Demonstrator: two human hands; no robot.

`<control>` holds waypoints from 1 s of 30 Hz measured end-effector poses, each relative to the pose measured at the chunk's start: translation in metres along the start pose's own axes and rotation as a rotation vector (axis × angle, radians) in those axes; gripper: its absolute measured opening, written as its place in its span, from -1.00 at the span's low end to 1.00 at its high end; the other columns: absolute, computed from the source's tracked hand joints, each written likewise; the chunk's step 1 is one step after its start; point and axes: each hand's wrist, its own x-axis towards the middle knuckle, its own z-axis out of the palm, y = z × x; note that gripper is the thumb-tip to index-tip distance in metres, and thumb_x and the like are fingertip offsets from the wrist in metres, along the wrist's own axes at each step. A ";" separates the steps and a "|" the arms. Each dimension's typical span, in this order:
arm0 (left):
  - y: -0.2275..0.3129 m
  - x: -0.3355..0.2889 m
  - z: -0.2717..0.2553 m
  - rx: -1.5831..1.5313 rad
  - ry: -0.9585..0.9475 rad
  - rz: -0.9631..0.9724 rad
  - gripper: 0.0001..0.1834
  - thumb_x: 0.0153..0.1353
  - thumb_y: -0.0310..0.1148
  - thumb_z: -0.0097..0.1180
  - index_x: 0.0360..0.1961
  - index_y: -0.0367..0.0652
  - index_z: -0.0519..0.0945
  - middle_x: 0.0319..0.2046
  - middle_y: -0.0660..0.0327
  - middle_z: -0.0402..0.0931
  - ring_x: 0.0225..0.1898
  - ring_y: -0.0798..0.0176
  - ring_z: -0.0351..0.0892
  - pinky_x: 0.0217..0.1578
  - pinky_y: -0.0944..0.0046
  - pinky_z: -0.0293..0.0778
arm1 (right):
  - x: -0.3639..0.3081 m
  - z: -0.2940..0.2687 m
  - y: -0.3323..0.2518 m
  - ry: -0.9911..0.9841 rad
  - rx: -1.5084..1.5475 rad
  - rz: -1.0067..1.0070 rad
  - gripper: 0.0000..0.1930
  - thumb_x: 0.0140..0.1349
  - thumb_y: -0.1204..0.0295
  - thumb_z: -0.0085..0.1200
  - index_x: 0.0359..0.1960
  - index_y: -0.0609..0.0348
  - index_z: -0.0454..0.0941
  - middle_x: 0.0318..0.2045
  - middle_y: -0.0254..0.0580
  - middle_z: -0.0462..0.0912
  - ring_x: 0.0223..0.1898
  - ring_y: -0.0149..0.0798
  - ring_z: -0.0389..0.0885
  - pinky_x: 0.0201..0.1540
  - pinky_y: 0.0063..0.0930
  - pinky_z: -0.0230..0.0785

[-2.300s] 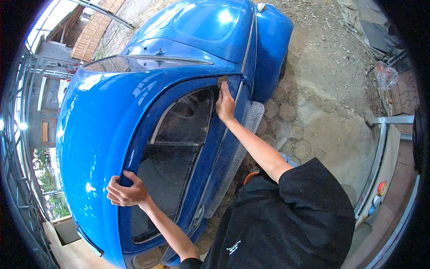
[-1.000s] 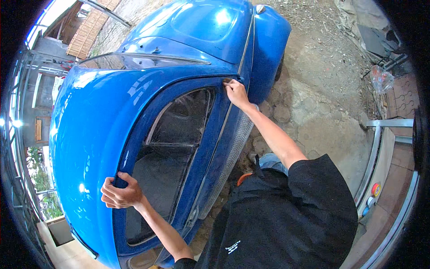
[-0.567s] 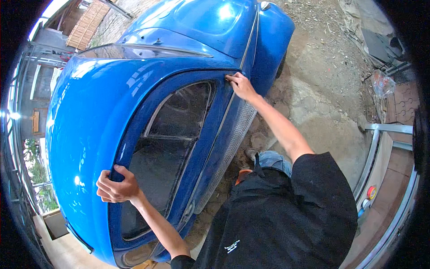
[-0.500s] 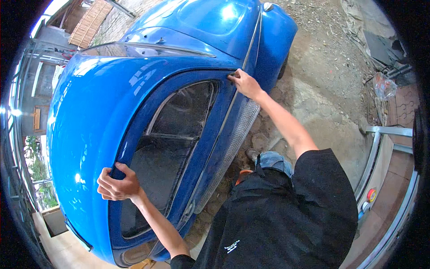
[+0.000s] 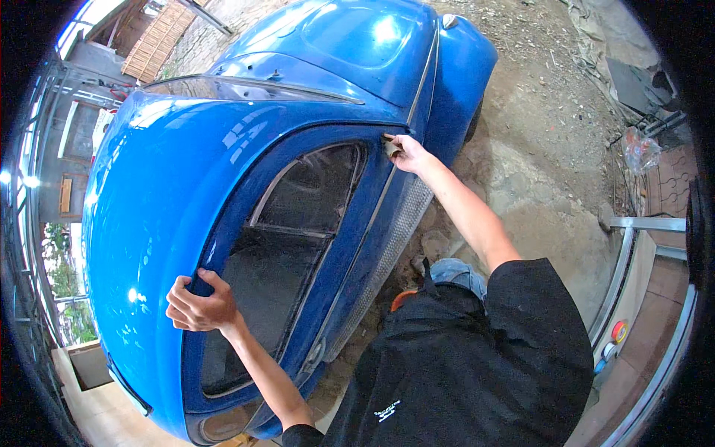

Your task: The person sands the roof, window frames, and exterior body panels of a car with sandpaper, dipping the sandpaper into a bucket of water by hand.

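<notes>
A rounded blue car (image 5: pixel 149 194) stands lengthwise before me, glossy on the roof and duller on its door (image 5: pixel 346 216). My right hand (image 5: pixel 410 155) pinches a small folded tan-grey piece of what looks like sandpaper (image 5: pixel 392 147) at the door's upper front corner. My left hand (image 5: pixel 201 302) is braced at the roof edge above the door window (image 5: pixel 261 283). Its fingers are curled over the blue metal, and the thumb lies near the door frame. What the fingertips touch is partly hidden.
A ribbed running board (image 5: pixel 402 212) juts out low along the car's side. The front fender (image 5: pixel 465 67) bulges beyond it. On the right, a metal frame (image 5: pixel 648 223) stands by the bare ground, with a plastic bag (image 5: pixel 639 149) near it. Rolls of tape (image 5: pixel 618 331) sit farther down.
My right hand has shifted slightly down and right at the door corner, and its wrist has turned so more of the folded piece shows. The left hand keeps its hold.
</notes>
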 end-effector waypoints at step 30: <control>0.002 0.002 -0.008 -0.048 -0.054 0.014 -0.76 0.08 -0.09 0.17 -0.38 0.02 0.49 -0.37 0.34 0.46 -0.24 0.15 0.39 -0.16 0.11 0.22 | -0.021 -0.045 0.027 0.178 0.235 -0.316 -0.71 0.12 0.43 -0.08 -0.14 0.18 0.56 -0.33 -0.22 0.66 -0.34 -0.17 0.64 -0.30 -0.34 0.48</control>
